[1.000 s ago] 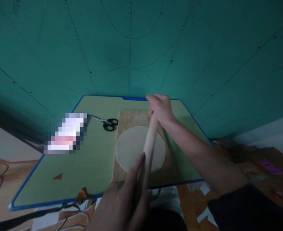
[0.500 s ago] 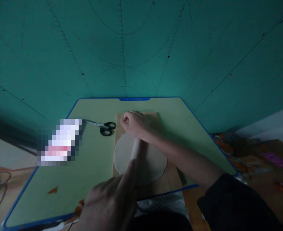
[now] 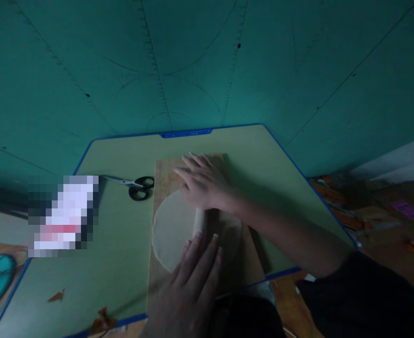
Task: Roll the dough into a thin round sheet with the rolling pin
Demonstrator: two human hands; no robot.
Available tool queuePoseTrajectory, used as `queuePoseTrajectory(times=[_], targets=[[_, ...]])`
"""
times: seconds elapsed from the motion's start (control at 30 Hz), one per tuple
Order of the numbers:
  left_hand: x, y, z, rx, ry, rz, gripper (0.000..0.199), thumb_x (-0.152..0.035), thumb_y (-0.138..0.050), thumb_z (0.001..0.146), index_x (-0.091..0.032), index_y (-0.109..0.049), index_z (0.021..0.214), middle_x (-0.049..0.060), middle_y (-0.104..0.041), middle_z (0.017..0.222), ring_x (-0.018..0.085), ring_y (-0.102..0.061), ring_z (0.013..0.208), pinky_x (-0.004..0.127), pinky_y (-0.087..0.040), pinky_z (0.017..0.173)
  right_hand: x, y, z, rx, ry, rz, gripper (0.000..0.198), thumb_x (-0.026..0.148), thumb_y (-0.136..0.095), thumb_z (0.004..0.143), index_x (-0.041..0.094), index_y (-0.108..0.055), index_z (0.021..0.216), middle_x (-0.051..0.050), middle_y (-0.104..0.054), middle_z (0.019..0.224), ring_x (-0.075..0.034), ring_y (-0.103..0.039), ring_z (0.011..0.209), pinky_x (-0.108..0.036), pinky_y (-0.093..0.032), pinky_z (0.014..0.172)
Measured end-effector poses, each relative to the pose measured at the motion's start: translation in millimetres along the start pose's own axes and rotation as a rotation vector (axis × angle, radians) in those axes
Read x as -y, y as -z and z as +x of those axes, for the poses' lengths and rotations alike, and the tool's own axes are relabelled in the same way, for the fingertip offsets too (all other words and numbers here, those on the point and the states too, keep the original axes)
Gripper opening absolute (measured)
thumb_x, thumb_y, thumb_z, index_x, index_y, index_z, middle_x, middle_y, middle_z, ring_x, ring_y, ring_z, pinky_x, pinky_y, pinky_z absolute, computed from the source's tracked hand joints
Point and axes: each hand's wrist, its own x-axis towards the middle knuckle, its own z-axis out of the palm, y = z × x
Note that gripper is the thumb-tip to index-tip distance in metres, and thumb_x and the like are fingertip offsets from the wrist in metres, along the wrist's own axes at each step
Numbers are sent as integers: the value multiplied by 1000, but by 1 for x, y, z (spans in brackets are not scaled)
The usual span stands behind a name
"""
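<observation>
A rolling pin [image 3: 200, 223] lies lengthwise across a round, flat sheet of dough [image 3: 173, 230]. Under the dough is a wooden board [image 3: 163, 176]. My right hand [image 3: 205, 183] rests over the far end of the pin, palm down with its fingers stretched out. On the near end lies my left hand [image 3: 193, 286], its fingers extended forward along the pin. Both ends of the pin are hidden beneath my hands. My right forearm covers part of the dough's right side.
The board sits on a pale green table [image 3: 118, 263] with a blue rim, against a green wall [image 3: 200, 94]. Black-handled scissors [image 3: 138, 192] lie left of the board, beside a pixelated object [image 3: 64, 211]. Brown scraps [image 3: 57, 295] are near the front left. Clutter [image 3: 369, 211] stands beyond the right edge.
My right hand has gone from curled to flat, with fingers spread. My left fingers have straightened over the pin. The view has shifted, so the table sits further left.
</observation>
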Motion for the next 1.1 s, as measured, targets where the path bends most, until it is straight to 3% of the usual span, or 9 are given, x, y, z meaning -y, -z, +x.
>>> queuePoseTrajectory(times=[0.13,0.27,0.33,0.43,0.6,0.7,0.83,1.0,1.1], targets=[[-16,-19,16,-61,-112,69,61,-25,-52,93,-11,-40,151,12,-51,152,36,-15,153,65,-15,122,-20,2,-20,24,6,58,49,25,-47,97,18,-53,145,-12,-36,162,-30,-27,150,-50,-17,122],[-32,-31,33,-169,-155,84,50,-30,-52,93,-12,-55,140,13,-55,148,35,-20,152,67,5,121,-35,4,-36,24,-26,78,52,21,-44,96,21,-49,148,-12,-36,162,-29,-31,149,-50,-21,121],[-34,-30,37,-136,-167,65,48,-28,-54,92,-16,-56,138,12,-53,150,36,-26,150,69,-2,121,-37,5,-39,17,-27,55,53,20,-43,96,22,-49,149,-12,-39,160,-28,-34,148,-50,-24,121],[-26,-19,31,-88,-118,39,54,-16,-54,89,-17,-52,143,14,-48,154,38,-26,150,70,-27,116,-32,6,-36,1,-18,-13,50,21,-45,95,20,-54,145,-13,-39,160,-30,-32,148,-50,-22,121],[-1,11,-3,-23,135,18,87,4,-39,82,-20,-14,161,14,-30,162,30,-31,149,49,-48,110,-10,5,-13,-50,56,-84,48,23,-51,93,15,-58,139,-16,-39,159,-31,-30,149,-50,-16,123],[13,21,-17,-27,265,18,90,5,-32,81,-25,-4,162,11,-28,164,27,-34,147,44,-50,108,1,2,6,-61,70,-77,42,24,-51,92,14,-63,131,-17,-48,152,-31,-38,144,-49,-21,121],[26,20,-16,-74,269,61,80,-5,-35,91,-23,-2,162,13,-27,164,30,-33,147,49,-47,110,9,-2,22,-1,8,-49,35,27,-47,95,15,-68,121,-17,-60,137,-31,-49,135,-51,-30,117],[18,22,-6,-8,290,43,74,-29,-45,98,-20,-8,162,13,-27,164,34,-33,147,48,-50,106,7,0,8,68,17,-51,51,30,-50,96,12,-52,144,-17,-39,159,-32,-29,150,-53,-16,123],[4,26,-2,13,234,-6,80,-33,-49,96,-17,-6,162,14,-28,163,32,-33,147,46,-50,107,-3,5,-16,58,44,-27,57,28,-51,96,14,-45,150,-15,-34,162,-30,-24,152,-52,-12,124]])
